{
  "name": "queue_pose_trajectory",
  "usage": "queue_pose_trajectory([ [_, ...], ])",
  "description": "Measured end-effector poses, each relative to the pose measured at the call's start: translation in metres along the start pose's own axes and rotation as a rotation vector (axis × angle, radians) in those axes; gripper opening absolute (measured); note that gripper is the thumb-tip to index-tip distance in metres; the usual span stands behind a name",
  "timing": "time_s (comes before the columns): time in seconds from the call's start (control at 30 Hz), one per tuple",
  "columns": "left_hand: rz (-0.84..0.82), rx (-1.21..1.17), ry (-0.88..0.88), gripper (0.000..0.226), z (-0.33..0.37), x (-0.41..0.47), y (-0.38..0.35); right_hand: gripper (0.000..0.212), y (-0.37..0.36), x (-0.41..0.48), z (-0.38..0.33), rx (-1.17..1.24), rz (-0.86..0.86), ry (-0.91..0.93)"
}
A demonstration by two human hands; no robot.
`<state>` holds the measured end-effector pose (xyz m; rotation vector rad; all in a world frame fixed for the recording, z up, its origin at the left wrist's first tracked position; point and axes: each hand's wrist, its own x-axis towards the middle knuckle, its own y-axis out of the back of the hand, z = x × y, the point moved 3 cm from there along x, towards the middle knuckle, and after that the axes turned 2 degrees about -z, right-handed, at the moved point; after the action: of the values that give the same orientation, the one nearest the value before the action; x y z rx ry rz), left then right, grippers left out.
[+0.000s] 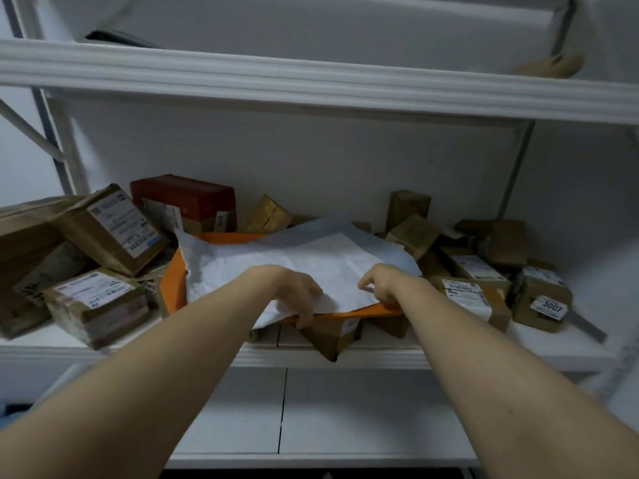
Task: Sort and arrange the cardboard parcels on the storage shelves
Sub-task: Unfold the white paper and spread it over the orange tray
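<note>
The left hand [298,296] curls over the front edge of the orange parcel [174,281] on the shelf [484,356], pinching its white wrap [311,257]. The right hand [380,284] grips the same edge. Brown parcels [93,299] crowd both its sides. A box [332,337] beneath it overhangs the shelf lip.

Labelled brown cardboard parcels [103,233] lie jumbled and tilted left of the flat orange package [174,288]. To its right crowd smaller boxes [477,271], one box [539,293] apparently tagged 3007.
</note>
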<state>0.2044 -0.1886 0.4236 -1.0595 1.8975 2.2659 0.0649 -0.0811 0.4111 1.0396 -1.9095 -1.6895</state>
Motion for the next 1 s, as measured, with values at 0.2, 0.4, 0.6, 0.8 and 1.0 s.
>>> queue_pose_trajectory([
  [0.2, 0.067, -0.106, 0.015, 0.049, -0.008, -0.014, 0.0, 0.012, -0.001, 0.003, -0.003, -0.097, 0.081, -0.055],
  [0.4, 0.249, 0.128, 0.148, 0.016, -0.022, -0.029, 0.0, 0.005, -0.002, -0.009, -0.011, -0.016, 0.061, 0.016],
  [0.6, 0.364, 0.304, 0.46, 0.037, -0.037, -0.051, 0.015, 0.061, 0.001, -0.024, -0.036, 0.272, -0.143, 0.151],
  [0.8, 0.693, 0.017, 0.484, 0.03, -0.041, -0.089, 0.045, 0.018, 0.0, -0.025, -0.051, 0.081, 0.122, 0.233],
  [1.0, 1.03, 0.382, 0.162, 0.035, -0.056, -0.099, 0.045, 0.022, -0.001, -0.033, -0.069, 0.088, 0.201, 0.257],
])
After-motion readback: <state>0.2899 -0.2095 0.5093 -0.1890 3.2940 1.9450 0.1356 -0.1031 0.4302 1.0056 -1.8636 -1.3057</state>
